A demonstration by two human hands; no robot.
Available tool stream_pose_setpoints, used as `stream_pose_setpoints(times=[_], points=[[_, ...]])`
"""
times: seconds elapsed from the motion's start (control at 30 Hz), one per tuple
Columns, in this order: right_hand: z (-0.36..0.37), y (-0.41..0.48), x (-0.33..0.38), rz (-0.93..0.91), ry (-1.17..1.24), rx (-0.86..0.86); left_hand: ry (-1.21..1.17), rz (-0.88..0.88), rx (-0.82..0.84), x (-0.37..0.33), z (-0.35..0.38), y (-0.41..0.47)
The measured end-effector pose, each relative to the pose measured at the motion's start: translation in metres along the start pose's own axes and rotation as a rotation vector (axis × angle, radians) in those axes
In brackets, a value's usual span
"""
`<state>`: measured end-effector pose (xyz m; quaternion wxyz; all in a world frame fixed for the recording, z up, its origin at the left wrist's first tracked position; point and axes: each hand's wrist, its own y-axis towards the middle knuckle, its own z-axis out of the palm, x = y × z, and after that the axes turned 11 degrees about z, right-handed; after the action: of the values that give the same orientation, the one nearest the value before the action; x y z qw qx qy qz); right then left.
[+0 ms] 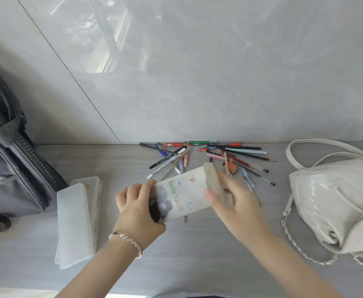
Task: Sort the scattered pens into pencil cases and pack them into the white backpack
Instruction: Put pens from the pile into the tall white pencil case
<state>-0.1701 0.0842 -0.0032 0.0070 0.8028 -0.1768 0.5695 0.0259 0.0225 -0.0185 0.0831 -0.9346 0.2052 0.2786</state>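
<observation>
A white fabric pencil case (182, 193) printed "Smile" lies slanted at the middle of the table. My left hand (140, 208) grips its lower left end. My right hand (233, 203), blurred, holds the case's flap (213, 181) lifted at the upper right end. Behind the case several pens and pencils (208, 157) lie scattered against the wall. The white backpack (335, 203) with a chain strap lies on its side at the right. A translucent plastic pencil case (79, 218) lies at the left.
A grey backpack (8, 168) with a dark zipper stands at the far left against the tiled wall (176, 72). The grey wooden tabletop (197, 261) runs to the front edge below my forearms.
</observation>
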Motion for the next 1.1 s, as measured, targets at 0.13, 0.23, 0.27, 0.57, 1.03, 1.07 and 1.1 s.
stream_pose_setpoints(times=[0.13, 0.23, 0.27, 0.57, 1.03, 1.07, 1.1], points=[[-0.022, 0.008, -0.009, 0.037, -0.189, 0.252, 0.126, 0.075, -0.034, 0.014, -0.002, 0.003], [-0.027, 0.017, -0.016, -0.049, -0.306, 0.281, 0.199, 0.162, -0.042, 0.015, 0.000, 0.006], [-0.026, 0.018, -0.017, -0.059, -0.352, 0.289, 0.219, 0.178, -0.044, 0.015, 0.000, 0.006], [-0.014, 0.004, -0.033, -0.206, -0.192, 0.114, 0.359, 0.372, -0.092, 0.006, -0.002, 0.005], [-0.015, -0.012, -0.040, -0.470, -0.048, -0.184, 0.499, 0.576, -0.438, -0.020, 0.003, -0.006], [-0.015, -0.013, -0.040, -0.479, -0.048, -0.205, 0.508, 0.592, -0.474, -0.021, 0.003, -0.006], [-0.015, -0.013, -0.040, -0.485, -0.050, -0.231, 0.521, 0.610, -0.510, -0.022, 0.002, -0.006]])
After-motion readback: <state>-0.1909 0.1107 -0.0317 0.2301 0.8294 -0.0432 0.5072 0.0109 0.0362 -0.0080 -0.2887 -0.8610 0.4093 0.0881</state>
